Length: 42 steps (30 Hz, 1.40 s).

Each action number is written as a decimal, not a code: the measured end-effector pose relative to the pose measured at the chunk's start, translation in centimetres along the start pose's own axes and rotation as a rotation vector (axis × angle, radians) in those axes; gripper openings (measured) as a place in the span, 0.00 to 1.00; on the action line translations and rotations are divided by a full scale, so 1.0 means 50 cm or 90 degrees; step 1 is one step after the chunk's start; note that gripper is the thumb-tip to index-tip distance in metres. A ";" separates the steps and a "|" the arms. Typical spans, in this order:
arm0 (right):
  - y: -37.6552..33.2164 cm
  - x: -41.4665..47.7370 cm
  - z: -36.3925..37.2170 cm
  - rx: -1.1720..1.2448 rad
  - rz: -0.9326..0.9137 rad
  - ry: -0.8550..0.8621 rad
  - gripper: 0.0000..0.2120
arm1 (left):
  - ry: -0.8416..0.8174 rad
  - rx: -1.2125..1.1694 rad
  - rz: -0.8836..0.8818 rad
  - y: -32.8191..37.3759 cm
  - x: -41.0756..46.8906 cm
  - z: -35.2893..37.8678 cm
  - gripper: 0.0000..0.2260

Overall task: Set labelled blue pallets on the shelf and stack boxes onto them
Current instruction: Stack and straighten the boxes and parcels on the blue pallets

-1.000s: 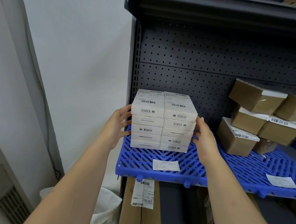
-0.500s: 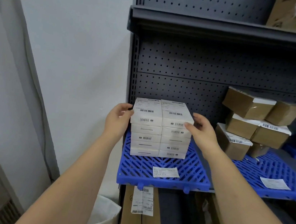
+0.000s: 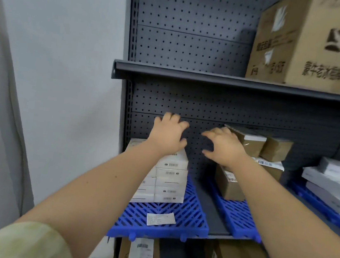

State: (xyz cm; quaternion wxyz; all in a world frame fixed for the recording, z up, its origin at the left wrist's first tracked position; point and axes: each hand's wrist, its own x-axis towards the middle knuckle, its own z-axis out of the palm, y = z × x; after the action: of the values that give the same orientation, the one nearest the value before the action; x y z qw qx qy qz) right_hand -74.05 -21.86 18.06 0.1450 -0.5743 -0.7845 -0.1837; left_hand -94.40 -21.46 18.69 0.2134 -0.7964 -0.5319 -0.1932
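Here left hand [image 3: 167, 136] and right hand [image 3: 224, 150] hover, spread fingers [image 3: 168, 116] empty, near white boxes [image 3: 169, 180] on latticed pallet [image 3: 192, 219].

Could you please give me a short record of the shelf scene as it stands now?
left hand: open, above the white box stack, holds nothing
right hand: open, empty, beside the left hand
white box stack: two columns, on the left blue pallet
paper label: lies on that pallet's front
brown boxes: piled on the second blue pallet
large carton: on the upper shelf
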 end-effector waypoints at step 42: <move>0.576 -0.128 0.160 0.812 0.349 0.185 0.26 | 0.107 -0.447 -0.348 0.664 0.278 0.256 0.24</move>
State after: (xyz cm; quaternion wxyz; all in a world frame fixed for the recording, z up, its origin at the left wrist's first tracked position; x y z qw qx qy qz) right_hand -44.80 -15.78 11.63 0.5976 -0.5237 -0.5388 0.2799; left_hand -57.49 -15.23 10.96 -0.0860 -0.6326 -0.6056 -0.4751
